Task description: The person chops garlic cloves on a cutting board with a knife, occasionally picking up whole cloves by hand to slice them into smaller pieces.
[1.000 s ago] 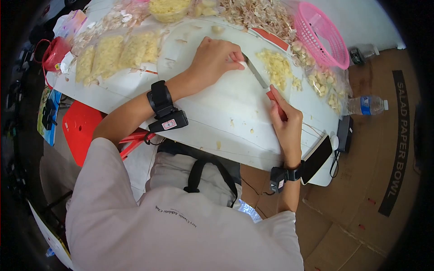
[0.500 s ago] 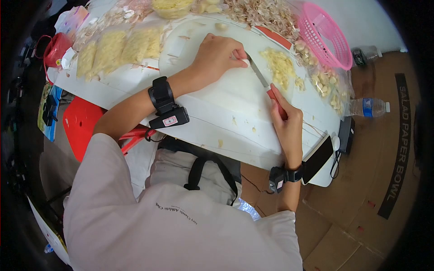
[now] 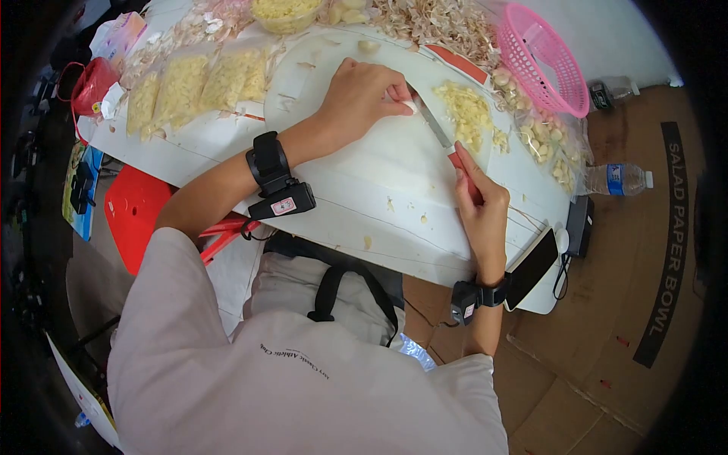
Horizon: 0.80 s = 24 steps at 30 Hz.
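Observation:
My left hand (image 3: 365, 92) is closed, with thumb and fingers pinching a whitish garlic clove (image 3: 410, 107) over the pale cutting board (image 3: 341, 178). In my right hand (image 3: 481, 199) is a knife (image 3: 434, 125) with a red handle, its blade pointing away toward the left hand. The blade's tip end lies right beside the clove; whether it touches is too small to tell. Chopped garlic (image 3: 468, 112) lies in a pile on the board to the right of the blade. A single clove (image 3: 368, 47) rests near the board's far edge.
Clear bags of chopped garlic (image 3: 186, 85) lie at the left, with a tub of it (image 3: 285, 14) behind. Garlic skins (image 3: 432, 23) cover the back. A pink basket (image 3: 540, 64), bagged cloves (image 3: 547, 142), a bottle (image 3: 618, 180) and a phone (image 3: 532, 267) are at the right.
Both hands stay almost in place, still on the clove and the knife. The whole view has shifted very slightly.

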Tool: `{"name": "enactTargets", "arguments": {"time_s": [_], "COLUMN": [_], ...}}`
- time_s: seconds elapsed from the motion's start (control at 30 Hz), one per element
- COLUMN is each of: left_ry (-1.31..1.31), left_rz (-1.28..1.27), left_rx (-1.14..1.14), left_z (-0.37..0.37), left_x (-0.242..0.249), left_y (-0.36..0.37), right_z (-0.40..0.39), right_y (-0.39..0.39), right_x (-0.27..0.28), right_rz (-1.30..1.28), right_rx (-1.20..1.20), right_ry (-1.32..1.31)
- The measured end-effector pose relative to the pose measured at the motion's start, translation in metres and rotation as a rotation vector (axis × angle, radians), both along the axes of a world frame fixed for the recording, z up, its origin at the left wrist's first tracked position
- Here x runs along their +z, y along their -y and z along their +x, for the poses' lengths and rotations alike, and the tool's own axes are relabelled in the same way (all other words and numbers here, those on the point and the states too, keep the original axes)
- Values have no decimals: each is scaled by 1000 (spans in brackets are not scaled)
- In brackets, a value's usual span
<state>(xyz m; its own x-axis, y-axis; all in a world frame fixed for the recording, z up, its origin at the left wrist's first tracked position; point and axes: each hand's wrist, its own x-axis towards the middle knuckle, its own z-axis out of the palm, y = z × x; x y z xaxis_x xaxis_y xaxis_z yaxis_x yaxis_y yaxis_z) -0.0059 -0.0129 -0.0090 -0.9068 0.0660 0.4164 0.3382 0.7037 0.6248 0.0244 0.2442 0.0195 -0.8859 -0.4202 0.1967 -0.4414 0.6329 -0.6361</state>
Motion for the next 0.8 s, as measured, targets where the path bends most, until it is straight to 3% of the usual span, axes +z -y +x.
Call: {"name": "enactTargets", "arguments": {"time_s": [0.37, 0.8], "left_ry": [60, 23], "left_rz": [-8, 27], "left_rx": [4, -10], "left_z": [0, -1], "left_x": [4, 4], "left_y": [-3, -1], "right_z": [-1, -3], "right_y": [0, 0], "right_x": [-3, -4], "right_rz": [106, 7], "right_rx": [11, 20], "right_ry": [-32, -86]}}
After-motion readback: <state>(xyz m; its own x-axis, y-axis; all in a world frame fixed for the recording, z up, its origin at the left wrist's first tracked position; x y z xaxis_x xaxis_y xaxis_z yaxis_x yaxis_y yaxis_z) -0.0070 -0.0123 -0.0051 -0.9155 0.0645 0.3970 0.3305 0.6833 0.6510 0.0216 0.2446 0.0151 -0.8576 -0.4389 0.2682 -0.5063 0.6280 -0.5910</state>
